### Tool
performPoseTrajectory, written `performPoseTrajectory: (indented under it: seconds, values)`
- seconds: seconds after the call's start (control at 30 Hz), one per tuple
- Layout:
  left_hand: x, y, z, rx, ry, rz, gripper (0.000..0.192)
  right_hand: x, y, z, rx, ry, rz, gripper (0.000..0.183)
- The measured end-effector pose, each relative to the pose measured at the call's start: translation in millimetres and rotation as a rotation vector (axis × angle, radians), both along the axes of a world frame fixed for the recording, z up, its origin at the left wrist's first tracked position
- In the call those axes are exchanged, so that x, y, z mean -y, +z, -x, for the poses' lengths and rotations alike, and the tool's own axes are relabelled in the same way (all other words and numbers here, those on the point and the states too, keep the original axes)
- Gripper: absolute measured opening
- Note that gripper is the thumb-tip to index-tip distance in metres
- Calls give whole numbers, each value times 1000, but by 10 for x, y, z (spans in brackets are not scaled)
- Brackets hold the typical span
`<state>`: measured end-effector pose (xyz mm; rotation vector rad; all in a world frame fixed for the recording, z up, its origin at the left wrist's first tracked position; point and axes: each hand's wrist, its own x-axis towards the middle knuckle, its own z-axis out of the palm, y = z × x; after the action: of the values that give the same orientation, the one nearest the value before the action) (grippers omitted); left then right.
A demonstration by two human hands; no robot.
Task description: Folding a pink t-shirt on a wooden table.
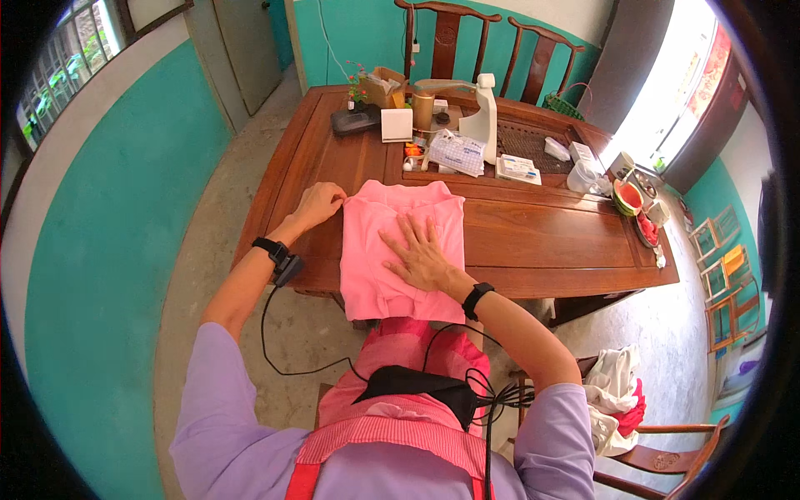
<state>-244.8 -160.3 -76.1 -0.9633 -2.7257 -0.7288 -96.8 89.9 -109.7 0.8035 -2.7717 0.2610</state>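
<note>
A pink cloth garment (370, 269), folded into a rough rectangle with its collar at the far end, lies on the wooden table (537, 234). Its near end hangs over the table's front edge. At the garment's far left corner, my left hand (317, 203) pinches the fabric between thumb and fingertips. My right hand (417, 253) rests flat on the garment's middle, palm down and fingers spread. Creases run across the cloth around it.
Toward the back stand a white appliance (486, 119), a cardboard box (382, 87) and a plastic packet (459, 152). Cut watermelon (628, 195) sits at the right end. Clothes (609, 397) lie on a wooden chair (665, 461). A black cable (300, 373) runs from my left wrist.
</note>
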Motion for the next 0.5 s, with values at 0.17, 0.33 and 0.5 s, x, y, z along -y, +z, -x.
performPoseTrajectory:
  seconds: [0.17,0.33,0.5]
  values:
    - [-28,39,-18,-57,61,22,13,-3,-3,-8,-5,0,6,62]
    - [-17,118,33,-53,48,31,12,-4,15,-4,-17,-4,0,61]
    - [-52,99,72,-163,103,-13,11,10,22,3,-42,-5,-14,61]
